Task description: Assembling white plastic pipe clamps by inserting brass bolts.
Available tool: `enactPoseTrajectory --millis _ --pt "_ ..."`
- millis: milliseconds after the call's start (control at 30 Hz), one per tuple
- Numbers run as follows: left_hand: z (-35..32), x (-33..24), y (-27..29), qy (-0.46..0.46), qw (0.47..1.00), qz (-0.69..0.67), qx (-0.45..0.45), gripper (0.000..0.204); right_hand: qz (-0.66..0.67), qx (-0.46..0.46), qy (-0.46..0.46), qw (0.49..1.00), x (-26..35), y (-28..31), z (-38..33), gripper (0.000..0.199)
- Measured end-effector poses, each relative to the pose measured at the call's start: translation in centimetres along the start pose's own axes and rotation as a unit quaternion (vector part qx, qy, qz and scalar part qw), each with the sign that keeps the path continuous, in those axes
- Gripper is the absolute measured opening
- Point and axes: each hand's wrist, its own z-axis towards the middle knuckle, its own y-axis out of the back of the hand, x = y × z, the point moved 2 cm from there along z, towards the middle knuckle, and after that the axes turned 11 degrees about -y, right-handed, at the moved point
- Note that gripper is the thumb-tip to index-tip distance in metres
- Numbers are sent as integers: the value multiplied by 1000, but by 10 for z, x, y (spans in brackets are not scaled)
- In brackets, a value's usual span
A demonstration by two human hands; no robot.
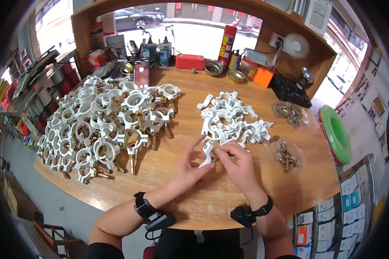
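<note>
My left hand [189,169] grips a white plastic half-ring pipe clamp piece [208,151] between thumb and fingers, above the near middle of the table. Close against it, my right hand [237,166] is closed in a pinch at the piece's right side. Whatever those fingertips hold is too small to make out. Just beyond both hands lies a loose pile of white clamp halves [224,114]. To the left spreads a large heap of assembled white ring clamps [136,100], many with brass-coloured bolts [133,164] sticking out.
Two clear plastic bags of metal screws [288,157] lie on the wooden table [181,203] at right. Along the back stand a phone [141,73], a red box [190,61], metal bowls [213,67] and a red spray can [227,45]. Green hose coils [335,134] hang beyond the right edge.
</note>
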Motion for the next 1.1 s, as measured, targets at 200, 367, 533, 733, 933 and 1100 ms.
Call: enactPoseTrajectory --millis 200,367,533,733,933,1100 --pt "-2 -1 3 -29 998 58 15 56 60 -14 -44 997 -6 -4 -4 11" --pt "1 -2 4 -5 999 4 34 54 51 5 -62 997 -9 -7 -3 10" --pt "-1 -2 2 -47 999 -14 9 50 164 -1 -96 982 -14 -10 -3 11" --pt "-3 1 1 -52 999 9 5 50 18 11 -40 999 -9 -7 -5 10" --pt "-2 -3 2 -55 998 14 -12 50 55 -43 -15 997 -4 -8 -6 10" --pt "-5 1 3 -33 999 17 -1 49 55 -33 -10 998 -8 -7 -8 11"
